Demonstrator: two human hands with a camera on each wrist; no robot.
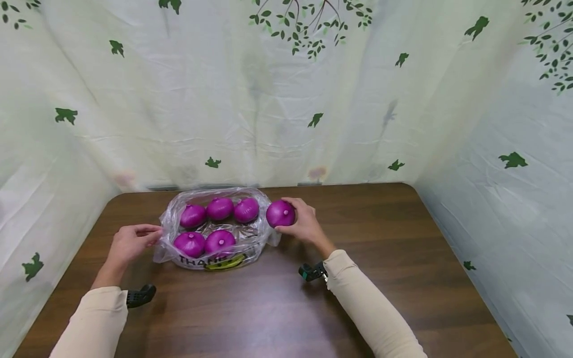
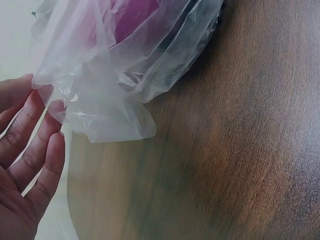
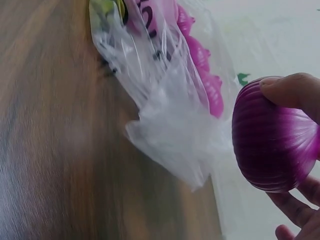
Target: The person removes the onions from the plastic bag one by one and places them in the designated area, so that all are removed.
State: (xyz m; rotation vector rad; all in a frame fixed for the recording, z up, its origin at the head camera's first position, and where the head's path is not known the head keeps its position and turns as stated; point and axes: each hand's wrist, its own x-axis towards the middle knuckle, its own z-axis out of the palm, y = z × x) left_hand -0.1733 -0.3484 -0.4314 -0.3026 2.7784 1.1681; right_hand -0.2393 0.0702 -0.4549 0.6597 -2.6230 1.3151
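A clear plastic bag [image 1: 168, 221] lies on a brown wooden table [image 1: 380, 233] and holds several purple onions [image 1: 220, 208]. My right hand [image 1: 305, 223] grips one more purple onion [image 1: 280, 213] just off the bag's right edge. In the right wrist view this onion [image 3: 272, 142] hangs beside the crumpled bag [image 3: 170, 130], with a fingertip [image 3: 292, 90] on top of it. My left hand [image 1: 133, 241] is at the bag's left edge. In the left wrist view its thumb and fingers [image 2: 35, 125] pinch a fold of the bag [image 2: 115, 100].
The table is enclosed at the back and both sides by a pale curtain with green leaf prints [image 1: 286, 99]. The bag carries dark lettering and a yellow mark [image 1: 224, 262] on its near side. Bare tabletop [image 1: 277, 308] lies in front of the bag.
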